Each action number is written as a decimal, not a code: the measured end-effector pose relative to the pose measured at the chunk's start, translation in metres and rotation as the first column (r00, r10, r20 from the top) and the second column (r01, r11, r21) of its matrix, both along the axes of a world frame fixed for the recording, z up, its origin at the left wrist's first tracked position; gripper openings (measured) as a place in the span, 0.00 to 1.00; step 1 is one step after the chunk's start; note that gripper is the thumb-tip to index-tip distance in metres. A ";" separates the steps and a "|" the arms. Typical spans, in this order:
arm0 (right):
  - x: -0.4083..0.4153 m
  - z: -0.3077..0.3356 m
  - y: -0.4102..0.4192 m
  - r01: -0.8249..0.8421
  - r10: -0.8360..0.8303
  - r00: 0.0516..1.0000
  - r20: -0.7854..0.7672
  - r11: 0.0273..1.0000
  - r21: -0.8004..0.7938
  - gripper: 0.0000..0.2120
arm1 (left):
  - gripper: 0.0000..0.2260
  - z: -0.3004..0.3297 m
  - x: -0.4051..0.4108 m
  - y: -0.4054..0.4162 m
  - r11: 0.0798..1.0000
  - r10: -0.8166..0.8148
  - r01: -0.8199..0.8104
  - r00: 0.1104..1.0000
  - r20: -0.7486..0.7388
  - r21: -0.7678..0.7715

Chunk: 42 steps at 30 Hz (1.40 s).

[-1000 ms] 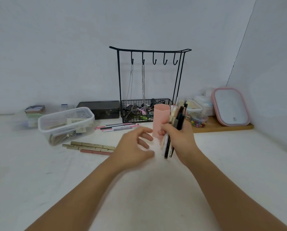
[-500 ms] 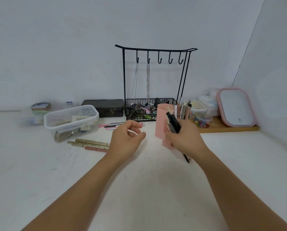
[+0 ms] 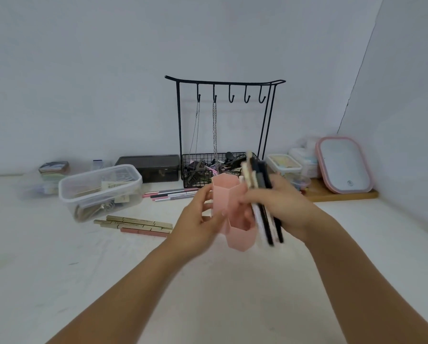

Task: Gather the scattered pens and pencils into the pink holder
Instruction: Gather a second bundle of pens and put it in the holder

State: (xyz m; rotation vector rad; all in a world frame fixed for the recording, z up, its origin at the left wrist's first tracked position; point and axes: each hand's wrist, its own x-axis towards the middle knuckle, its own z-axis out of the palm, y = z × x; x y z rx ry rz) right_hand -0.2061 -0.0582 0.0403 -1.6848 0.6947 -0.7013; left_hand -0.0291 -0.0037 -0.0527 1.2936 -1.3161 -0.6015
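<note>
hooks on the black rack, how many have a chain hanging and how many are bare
Hooks on the black rack:
With a chain: 2, the first hook and second hook from the left
Bare: 3
Total: 5

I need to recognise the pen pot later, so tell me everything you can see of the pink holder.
The pink holder is a matte, plastic-looking pot with flat, angular sides, seemingly hexagonal, and an open top. It stands roughly upright, tilted slightly, near the middle of the white table; whether its base rests there is unclear. The left hand wraps its left side. The right hand holds a bundle of pens against its right side. Its inside is hidden.
</note>
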 end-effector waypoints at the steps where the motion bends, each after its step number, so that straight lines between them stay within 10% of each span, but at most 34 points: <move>1: 0.003 0.005 0.000 0.024 -0.035 0.989 0.146 0.997 0.074 0.08 | 0.24 0.000 -0.001 -0.001 1.000 0.009 -0.009 1.000 0.006 -0.001; 7: 0.053 0.037 -0.018 0.173 -0.199 0.848 0.492 0.980 0.099 0.05 | 0.22 0.000 -0.001 0.001 0.999 0.033 -0.033 0.999 0.030 -0.002; 20: 0.082 0.026 -0.026 0.268 -0.201 0.942 0.269 0.933 -0.240 0.03 | 0.21 0.000 0.003 0.000 1.000 0.028 -0.028 0.999 0.034 0.001; 27: 0.084 0.017 -0.026 0.284 -0.303 0.953 0.019 0.864 -0.416 0.20 | 0.22 -0.001 0.005 0.000 1.000 0.025 -0.026 0.999 0.040 0.010; 42: 0.080 0.014 -0.041 0.155 -0.386 0.879 -0.278 0.785 -0.600 0.03 | 0.19 0.000 0.005 0.003 1.000 0.022 -0.022 0.999 0.026 0.012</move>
